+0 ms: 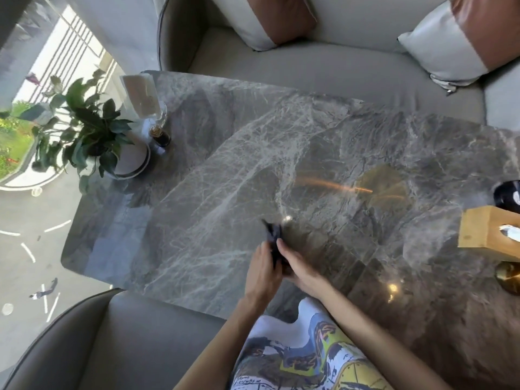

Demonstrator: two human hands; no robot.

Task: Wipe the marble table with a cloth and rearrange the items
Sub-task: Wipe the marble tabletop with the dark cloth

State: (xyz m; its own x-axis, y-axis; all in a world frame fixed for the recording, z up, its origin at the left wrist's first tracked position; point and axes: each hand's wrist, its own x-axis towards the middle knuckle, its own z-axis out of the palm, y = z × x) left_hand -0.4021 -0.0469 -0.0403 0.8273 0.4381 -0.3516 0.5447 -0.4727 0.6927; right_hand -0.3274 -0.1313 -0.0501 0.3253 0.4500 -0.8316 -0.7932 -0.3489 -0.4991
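A dark cloth (273, 236) is bunched upright between my two hands, just above the near middle of the grey marble table (253, 153). My left hand (261, 270) presses it from the left. From the right, my right hand (298, 263) closes around its lower part. A potted green plant (92, 128) in a white pot stands at the table's far left corner. Beside it are a clear stand with a card (140, 94) and a small dark jar of sticks (161, 136). A wooden tissue box (489, 232) sits at the right edge.
A dark round object (508, 197) lies behind the tissue box, and a brass round object (509, 277) sits in front of it. Grey sofas flank the table, the far one with two white and brown cushions (464, 43). A glass wall on the left looks down to a street.
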